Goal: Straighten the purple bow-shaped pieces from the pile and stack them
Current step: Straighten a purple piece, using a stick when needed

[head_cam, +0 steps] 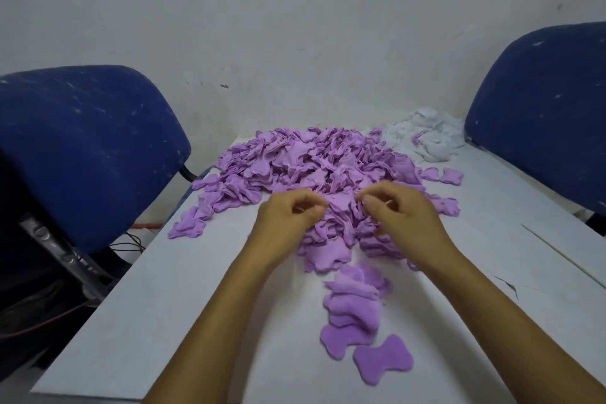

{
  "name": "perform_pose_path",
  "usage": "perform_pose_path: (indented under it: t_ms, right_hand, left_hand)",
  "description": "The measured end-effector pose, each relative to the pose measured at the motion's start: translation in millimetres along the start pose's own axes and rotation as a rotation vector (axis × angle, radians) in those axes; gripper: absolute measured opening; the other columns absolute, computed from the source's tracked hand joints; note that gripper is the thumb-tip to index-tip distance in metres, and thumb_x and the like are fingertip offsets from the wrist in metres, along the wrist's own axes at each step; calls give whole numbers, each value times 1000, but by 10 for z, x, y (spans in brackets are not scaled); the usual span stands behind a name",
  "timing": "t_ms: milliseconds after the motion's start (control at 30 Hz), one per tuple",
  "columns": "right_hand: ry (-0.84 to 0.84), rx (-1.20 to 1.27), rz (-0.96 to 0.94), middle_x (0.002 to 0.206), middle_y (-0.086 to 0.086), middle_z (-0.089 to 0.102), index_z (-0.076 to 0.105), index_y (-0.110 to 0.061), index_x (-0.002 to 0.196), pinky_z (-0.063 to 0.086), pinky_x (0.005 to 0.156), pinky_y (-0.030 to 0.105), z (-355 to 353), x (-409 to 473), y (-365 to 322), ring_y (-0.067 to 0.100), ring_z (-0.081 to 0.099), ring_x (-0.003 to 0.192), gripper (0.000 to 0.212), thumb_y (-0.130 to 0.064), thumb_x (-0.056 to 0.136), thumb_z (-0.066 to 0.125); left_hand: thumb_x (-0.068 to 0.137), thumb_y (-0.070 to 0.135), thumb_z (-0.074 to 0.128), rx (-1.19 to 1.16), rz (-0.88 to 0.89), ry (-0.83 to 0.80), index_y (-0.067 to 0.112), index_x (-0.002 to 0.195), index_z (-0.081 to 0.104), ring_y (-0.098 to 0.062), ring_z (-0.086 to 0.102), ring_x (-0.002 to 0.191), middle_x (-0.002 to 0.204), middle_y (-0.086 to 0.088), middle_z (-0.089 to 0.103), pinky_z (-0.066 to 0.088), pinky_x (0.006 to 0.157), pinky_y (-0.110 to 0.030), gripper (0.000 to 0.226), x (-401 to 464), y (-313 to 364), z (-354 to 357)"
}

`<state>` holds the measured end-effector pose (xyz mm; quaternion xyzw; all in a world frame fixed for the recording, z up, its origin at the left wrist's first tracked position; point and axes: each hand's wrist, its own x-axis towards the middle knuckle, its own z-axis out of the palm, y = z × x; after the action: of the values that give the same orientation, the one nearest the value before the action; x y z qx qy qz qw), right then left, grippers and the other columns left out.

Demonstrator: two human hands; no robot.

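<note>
A single flat purple bow-shaped piece (383,358) lies nearest on the white table (183,298), just beside a leaning stack of straightened pieces (354,302). Beyond the stack, both hands work at the near edge of the large pile of purple bow-shaped pieces (305,167). The left hand (288,223) and the right hand (403,223) have their fingers curled, each pinching one end of a single purple piece (342,203) stretched between them. Behind the pile, at the table's far right corner, sits a heap of white fabric pieces (426,138). Blue upholstered chairs stand at either side, one at left (85,147), one at right (544,111), before a white wall (295,16).
</note>
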<state>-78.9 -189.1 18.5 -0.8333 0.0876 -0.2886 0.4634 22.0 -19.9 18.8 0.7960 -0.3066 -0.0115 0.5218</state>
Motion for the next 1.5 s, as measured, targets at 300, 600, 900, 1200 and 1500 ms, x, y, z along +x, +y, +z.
perform_pose_path:
  t_ms: [300,600,900,1200,1500]
  right_hand:
    - [-293,-404,-71,80,-12,64,74,-22,93,33,64,2,290,18,231,7,54,74,20,-8,86,63]
    - [-329,-374,-130,102,-1,60,68,-23,111,41,77,12,257,52,281,9,57,84,28,-22,84,76]
    - [-131,175,-6,59,-18,64,73,-30,83,43,49,13,170,19,63,-2,55,48,18,-13,86,74]
    - [-288,740,390,75,3,65,78,-13,87,52,54,21,52,-110,-153,11,60,64,17,-27,79,73]
    - [-626,1275,426,64,4,46,64,-7,91,46,51,25,-30,-123,-306,15,47,56,45,-39,68,85]
  left_hand:
    - [82,19,73,622,127,-439,25,112,67,-16,51,90,101,-2,49,40,82,-23,32,-18,-262,151]
    - [86,6,64,346,146,-180,22,102,76,-8,59,81,93,2,67,42,74,-15,25,16,-176,50]
    - [85,6,71,-265,-5,-54,17,110,69,-17,60,79,92,-14,60,57,76,-33,27,8,155,96]
    - [87,-3,65,-636,-184,70,8,69,59,-13,53,52,60,-4,56,48,51,-21,21,-22,273,298]
    - [88,-5,61,-659,-96,234,11,66,55,-18,48,52,56,-4,50,45,49,-25,28,34,414,328]
